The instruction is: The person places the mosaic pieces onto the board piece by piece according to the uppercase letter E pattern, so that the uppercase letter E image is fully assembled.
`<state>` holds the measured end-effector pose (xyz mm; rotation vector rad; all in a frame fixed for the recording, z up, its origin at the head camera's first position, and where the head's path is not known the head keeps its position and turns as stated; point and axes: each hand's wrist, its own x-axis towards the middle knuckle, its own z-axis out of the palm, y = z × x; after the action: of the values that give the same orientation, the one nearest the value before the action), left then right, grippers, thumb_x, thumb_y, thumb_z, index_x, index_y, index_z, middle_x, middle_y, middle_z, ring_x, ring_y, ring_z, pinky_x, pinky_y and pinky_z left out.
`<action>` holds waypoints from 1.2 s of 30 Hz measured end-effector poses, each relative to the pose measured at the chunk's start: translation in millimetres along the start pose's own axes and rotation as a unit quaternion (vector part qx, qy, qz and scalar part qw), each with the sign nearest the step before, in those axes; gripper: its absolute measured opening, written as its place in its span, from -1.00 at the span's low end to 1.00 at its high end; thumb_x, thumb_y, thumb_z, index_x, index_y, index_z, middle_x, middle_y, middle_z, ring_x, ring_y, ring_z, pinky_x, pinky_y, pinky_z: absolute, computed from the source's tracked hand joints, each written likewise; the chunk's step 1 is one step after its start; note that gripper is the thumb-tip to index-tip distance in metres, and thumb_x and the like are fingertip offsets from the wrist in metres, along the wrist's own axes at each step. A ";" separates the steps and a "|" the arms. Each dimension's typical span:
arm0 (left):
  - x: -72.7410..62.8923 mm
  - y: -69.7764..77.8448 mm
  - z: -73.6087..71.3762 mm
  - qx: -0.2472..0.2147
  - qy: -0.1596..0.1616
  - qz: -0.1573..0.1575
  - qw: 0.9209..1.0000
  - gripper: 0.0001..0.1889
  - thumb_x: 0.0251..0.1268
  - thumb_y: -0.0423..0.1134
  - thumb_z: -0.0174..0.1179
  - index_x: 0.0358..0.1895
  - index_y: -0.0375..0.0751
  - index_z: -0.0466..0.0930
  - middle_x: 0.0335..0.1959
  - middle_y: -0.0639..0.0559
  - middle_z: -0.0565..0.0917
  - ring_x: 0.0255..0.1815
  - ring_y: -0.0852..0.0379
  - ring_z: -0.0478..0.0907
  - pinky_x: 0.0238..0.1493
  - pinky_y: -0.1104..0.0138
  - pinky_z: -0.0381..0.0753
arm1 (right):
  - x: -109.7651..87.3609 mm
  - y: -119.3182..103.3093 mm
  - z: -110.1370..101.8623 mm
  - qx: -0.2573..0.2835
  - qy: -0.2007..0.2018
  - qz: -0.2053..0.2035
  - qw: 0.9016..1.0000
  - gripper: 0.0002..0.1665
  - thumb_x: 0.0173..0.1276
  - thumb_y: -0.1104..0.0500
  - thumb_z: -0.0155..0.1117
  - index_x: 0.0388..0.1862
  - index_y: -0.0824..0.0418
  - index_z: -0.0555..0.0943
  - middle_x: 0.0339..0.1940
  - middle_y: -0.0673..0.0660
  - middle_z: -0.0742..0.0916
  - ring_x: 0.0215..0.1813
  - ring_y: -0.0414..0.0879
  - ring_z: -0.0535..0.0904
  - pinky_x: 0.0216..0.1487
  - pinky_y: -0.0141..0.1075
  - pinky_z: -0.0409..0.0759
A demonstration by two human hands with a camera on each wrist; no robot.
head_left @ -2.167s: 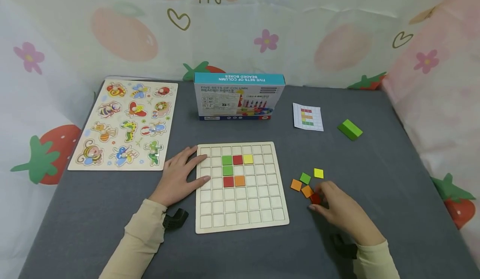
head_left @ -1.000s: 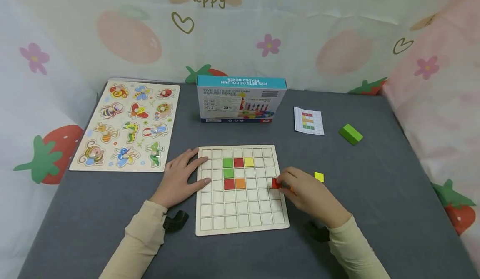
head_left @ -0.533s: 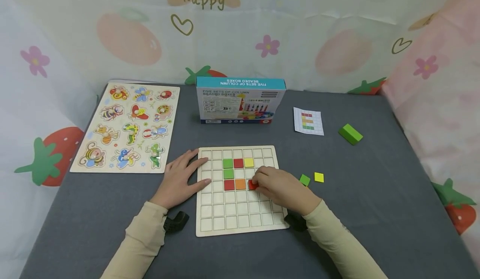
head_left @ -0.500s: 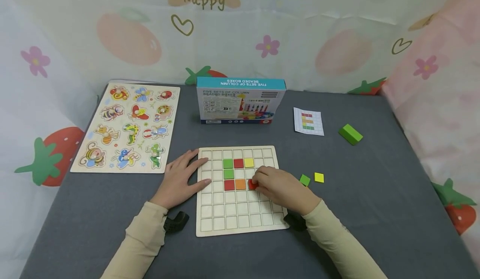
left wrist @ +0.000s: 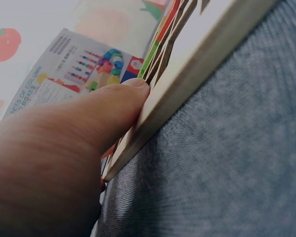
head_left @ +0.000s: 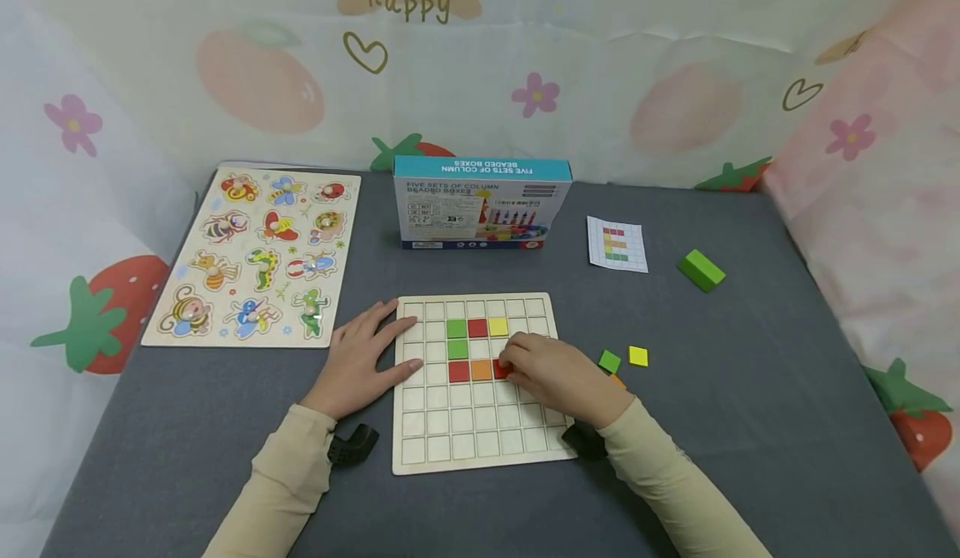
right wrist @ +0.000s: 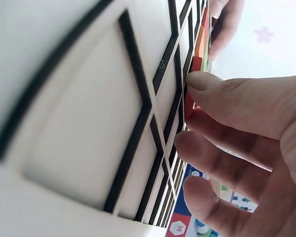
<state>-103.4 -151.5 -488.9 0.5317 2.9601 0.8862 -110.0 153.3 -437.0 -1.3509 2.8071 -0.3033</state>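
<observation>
My right hand (head_left: 558,375) pinches a red tile (head_left: 500,369) between thumb and fingertips, over the wooden grid board (head_left: 487,450). In the right wrist view the red tile (right wrist: 191,91) sits at the grid, just right of an orange tile (head_left: 481,370). Another red tile (head_left: 458,371) lies left of the orange one. Farther up the grid are two green tiles (head_left: 457,339), a red tile (head_left: 477,327) and a yellow tile (head_left: 498,326). My left hand (head_left: 360,362) rests on the board's left edge with fingers spread; the left wrist view shows its thumb (left wrist: 116,106) against that edge.
Right of the board lie a green tile (head_left: 610,361), a yellow tile (head_left: 637,356) and a partly hidden orange tile (head_left: 618,381). Behind are a cardboard box (head_left: 482,204), a pattern card (head_left: 617,244) and a green block (head_left: 701,270). An insect puzzle (head_left: 251,258) lies at left.
My right hand has picked up the red tile from the loose tiles and carried it left onto the board, settling it beside the orange tile. The left hand has stayed put.
</observation>
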 end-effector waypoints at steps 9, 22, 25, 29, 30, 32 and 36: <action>-2.0 0.8 -0.1 -0.004 0.003 0.001 1.000 -0.32 0.20 0.22 0.20 0.38 0.09 0.35 0.50 -0.07 0.14 0.53 -0.14 -0.04 0.31 -0.16 -0.02 | 1.0 -3.5 -1.0 -0.010 -0.007 0.010 1.000 -0.82 0.30 0.13 0.34 -0.13 0.09 0.64 -0.18 -0.05 0.64 -0.14 -0.24 0.57 -0.10 -0.36 0.59; -2.8 1.0 -1.0 -0.007 0.002 -0.005 1.000 -0.32 0.21 0.20 0.21 0.38 0.06 0.36 0.50 -0.08 0.14 0.53 -0.13 -0.04 0.32 -0.13 -0.02 | -33.4 20.4 -30.1 0.004 0.027 0.082 0.996 -0.67 0.25 0.20 0.38 -0.01 0.17 0.58 -0.06 0.05 0.61 -0.23 -0.17 0.57 -0.23 -0.29 0.60; -2.2 1.7 -1.7 -0.006 0.000 -0.004 1.000 -0.31 0.20 0.21 0.21 0.38 0.06 0.35 0.50 -0.09 0.13 0.53 -0.14 -0.05 0.33 -0.13 -0.03 | -57.3 34.8 -38.6 0.021 0.031 0.136 0.990 -0.64 0.25 0.25 0.38 0.02 0.21 0.58 -0.04 0.07 0.61 -0.16 -0.11 0.60 -0.19 -0.23 0.60; -1.1 2.0 -2.0 -0.006 -0.002 -0.003 1.000 -0.31 0.20 0.21 0.21 0.38 0.06 0.35 0.50 -0.09 0.13 0.53 -0.14 -0.05 0.33 -0.14 -0.03 | -86.5 51.0 -43.5 0.047 0.006 0.207 0.977 -0.62 0.24 0.34 0.34 0.05 0.28 0.56 0.00 0.17 0.61 -0.02 0.04 0.58 -0.06 -0.08 0.58; -0.9 2.2 -2.3 -0.007 -0.002 -0.003 1.000 -0.31 0.20 0.22 0.20 0.38 0.07 0.35 0.50 -0.08 0.13 0.54 -0.14 -0.05 0.33 -0.14 -0.04 | -92.4 54.1 -43.6 0.051 -0.002 0.221 0.974 -0.61 0.23 0.36 0.33 0.06 0.30 0.56 0.01 0.19 0.61 0.01 0.07 0.56 -0.03 -0.04 0.57; -0.7 2.2 -2.3 -0.008 -0.002 -0.003 1.000 -0.31 0.20 0.22 0.20 0.38 0.08 0.35 0.51 -0.08 0.13 0.54 -0.13 -0.05 0.33 -0.14 -0.04 | -102.1 58.7 -42.6 0.054 -0.012 0.238 0.970 -0.60 0.22 0.38 0.33 0.06 0.33 0.55 0.00 0.24 0.61 0.04 0.14 0.54 0.01 0.02 0.54; -0.8 2.0 -1.8 -0.008 -0.002 -0.004 1.000 -0.31 0.20 0.22 0.20 0.38 0.08 0.35 0.50 -0.08 0.14 0.54 -0.13 -0.06 0.34 -0.14 -0.05 | -112.1 65.6 -35.8 0.063 -0.017 0.252 0.965 -0.60 0.22 0.38 0.33 0.06 0.35 0.55 -0.02 0.28 0.60 0.05 0.18 0.53 0.05 0.07 0.51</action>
<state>-102.2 -151.2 -486.4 0.5209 2.9470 0.9058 -93.8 286.1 -421.8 -0.5763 2.9098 -0.4235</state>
